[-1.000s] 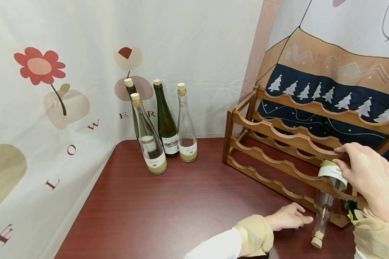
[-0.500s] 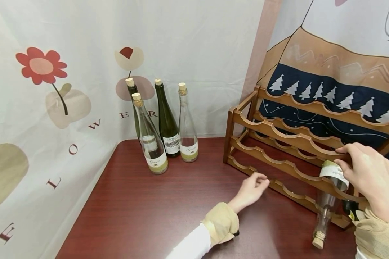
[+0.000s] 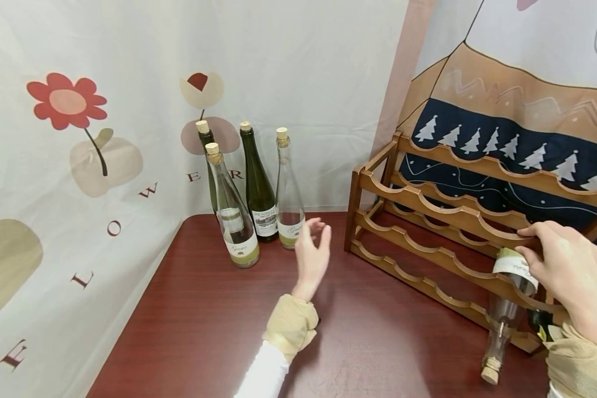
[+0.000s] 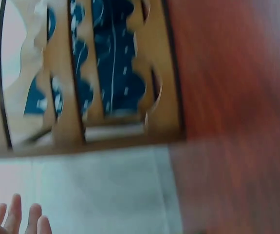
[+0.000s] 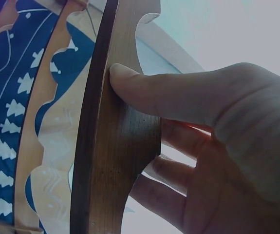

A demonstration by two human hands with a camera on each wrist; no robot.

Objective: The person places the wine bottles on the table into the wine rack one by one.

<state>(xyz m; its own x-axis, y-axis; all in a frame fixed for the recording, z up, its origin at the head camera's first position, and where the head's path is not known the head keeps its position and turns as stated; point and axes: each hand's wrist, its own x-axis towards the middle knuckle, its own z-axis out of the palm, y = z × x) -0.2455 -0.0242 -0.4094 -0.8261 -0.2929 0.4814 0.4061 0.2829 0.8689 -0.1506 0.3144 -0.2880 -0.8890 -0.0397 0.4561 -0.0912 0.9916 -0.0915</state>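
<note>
My left hand (image 3: 312, 257) is in front of a clear corked wine bottle (image 3: 289, 193) in the head view, with loosely bent fingers and nothing held. Whether it touches the glass I cannot tell. Its fingertips also show at the lower left of the left wrist view. My right hand (image 3: 572, 276) grips the upper front rail of a wooden wine rack (image 3: 430, 202); the right wrist view has the thumb (image 5: 135, 87) on one face of the rail and fingers behind it. Below that hand, a clear corked bottle (image 3: 499, 331) lies in the rack, neck forward and down.
Beside the clear bottle stand a labelled green bottle (image 3: 258, 188), another clear bottle (image 3: 236, 221) and a dark green one (image 3: 206, 135) partly hidden behind it. Part of a dark bottle (image 3: 539, 319) shows under my right wrist. Printed cloth (image 3: 328, 83) hangs behind the red-brown table (image 3: 219, 331).
My left hand has moved left and away from me, from beside the racked bottle's neck to the standing bottles. My right hand has stayed on the rack's rail.
</note>
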